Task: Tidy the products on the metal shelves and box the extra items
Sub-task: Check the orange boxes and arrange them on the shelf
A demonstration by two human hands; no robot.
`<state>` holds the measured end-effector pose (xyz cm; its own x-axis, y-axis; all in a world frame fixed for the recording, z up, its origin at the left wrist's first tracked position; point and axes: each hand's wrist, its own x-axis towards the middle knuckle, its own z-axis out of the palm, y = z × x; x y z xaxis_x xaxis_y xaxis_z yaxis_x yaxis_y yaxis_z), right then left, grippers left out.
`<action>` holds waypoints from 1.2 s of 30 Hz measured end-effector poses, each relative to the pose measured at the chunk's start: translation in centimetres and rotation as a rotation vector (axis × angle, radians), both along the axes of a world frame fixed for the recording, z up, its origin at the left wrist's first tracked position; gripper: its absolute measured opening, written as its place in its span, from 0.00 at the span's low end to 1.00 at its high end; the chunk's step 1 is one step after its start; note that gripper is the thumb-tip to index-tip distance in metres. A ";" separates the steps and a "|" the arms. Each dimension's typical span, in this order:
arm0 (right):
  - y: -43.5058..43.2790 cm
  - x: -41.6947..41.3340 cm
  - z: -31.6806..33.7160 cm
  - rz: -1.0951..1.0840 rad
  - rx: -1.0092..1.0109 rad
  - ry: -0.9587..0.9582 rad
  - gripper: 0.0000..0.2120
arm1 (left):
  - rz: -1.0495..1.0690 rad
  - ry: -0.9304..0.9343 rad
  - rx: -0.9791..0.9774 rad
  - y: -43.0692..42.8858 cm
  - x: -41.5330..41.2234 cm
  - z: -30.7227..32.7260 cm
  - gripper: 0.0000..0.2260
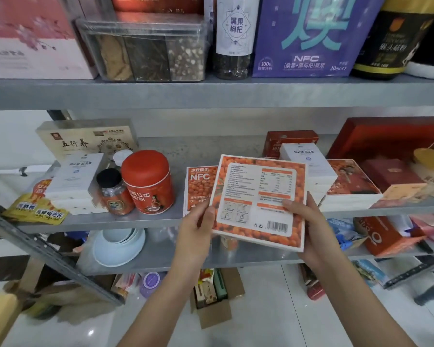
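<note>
L hand (197,230) & R hand (308,221) are gripping orange box (258,199) by its sides, holding it before mid shelf (198,149). Below, carton (212,314) is holding packets; clear tub (145,51) up top is holding dried goods. NFC box (198,186) & red tin (148,182) are sitting behind.

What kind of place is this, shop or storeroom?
Probably a storeroom or small shop's back room: bare metal shelves crowded with packaged goods like the orange box, plus an open cardboard carton on the floor.
</note>
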<state>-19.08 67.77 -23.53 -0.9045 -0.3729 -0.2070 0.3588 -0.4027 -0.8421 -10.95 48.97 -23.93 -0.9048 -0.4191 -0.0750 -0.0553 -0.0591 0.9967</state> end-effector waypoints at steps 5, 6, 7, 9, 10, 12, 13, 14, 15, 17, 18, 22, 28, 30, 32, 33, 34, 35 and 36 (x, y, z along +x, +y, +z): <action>-1.3 0.9 1.2 -0.065 0.119 0.109 0.29 | -0.055 0.126 -0.739 1.5 1.0 0.6 0.25; -1.4 1.1 1.6 -0.047 0.102 0.147 0.29 | -0.151 0.163 -0.682 2.3 1.2 1.1 0.23; -1.5 1.3 1.9 -0.008 0.070 0.183 0.29 | -0.246 0.177 -0.593 2.9 1.4 1.8 0.23; -1.7 2.1 2.9 0.088 0.055 0.251 0.27 | -0.334 0.219 -0.393 3.5 1.5 2.8 0.26; -1.8 2.6 3.3 0.127 0.075 0.292 0.25 | -0.328 0.245 -0.282 3.5 1.4 3.2 0.26; -2.3 3.2 4.0 0.179 0.139 0.354 0.27 | -0.246 0.246 -0.074 3.2 1.4 3.7 0.23; -2.7 3.5 4.3 0.200 0.183 0.378 0.31 | -0.186 0.229 -0.012 3.2 1.3 3.7 0.21; -3.1 3.7 4.7 0.231 0.219 0.384 0.36 | -0.129 0.207 0.025 3.1 1.3 3.6 0.18; -3.4 3.7 4.6 0.250 0.269 0.391 0.38 | -0.085 0.183 0.062 3.1 1.3 3.5 0.16; -3.6 3.7 4.2 0.222 0.423 0.497 0.32 | -0.049 0.126 0.167 2.6 1.1 3.2 0.14; -3.5 3.6 3.9 0.185 0.506 0.572 0.29 | -0.042 0.096 0.237 2.2 0.9 3.1 0.13; -2.9 1.7 1.4 0.022 0.726 0.490 0.39 | 0.018 0.015 0.346 -0.7 -0.2 2.6 0.08; -4.6 -0.9 -1.0 0.004 0.650 0.341 0.32 | -0.018 -0.019 0.187 -4.6 -2.9 0.9 0.10; -5.8 -1.5 -2.1 -0.055 0.665 0.377 0.29 | 0.036 -0.071 -0.002 -5.6 -4.1 0.2 0.09; -6.7 -2.1 -3.1 -0.102 0.731 0.386 0.33 | 0.084 -0.122 -0.168 -6.2 -4.9 -0.7 0.10; -6.9 -2.4 -3.3 -0.114 0.750 0.369 0.35 | 0.096 -0.131 -0.184 -6.3 -5.2 -1.0 0.11; -7.1 -2.7 -3.4 -0.122 0.751 0.346 0.36 | 0.108 -0.139 -0.180 -6.3 -5.4 -1.2 0.11; -7.3 -3.0 -3.4 -0.130 0.747 0.325 0.36 | 0.125 -0.147 -0.168 -6.4 -5.6 -1.2 0.11; -7.4 -3.3 -3.4 -0.142 0.755 0.307 0.35 | 0.145 -0.152 -0.148 -6.3 -5.8 -1.3 0.11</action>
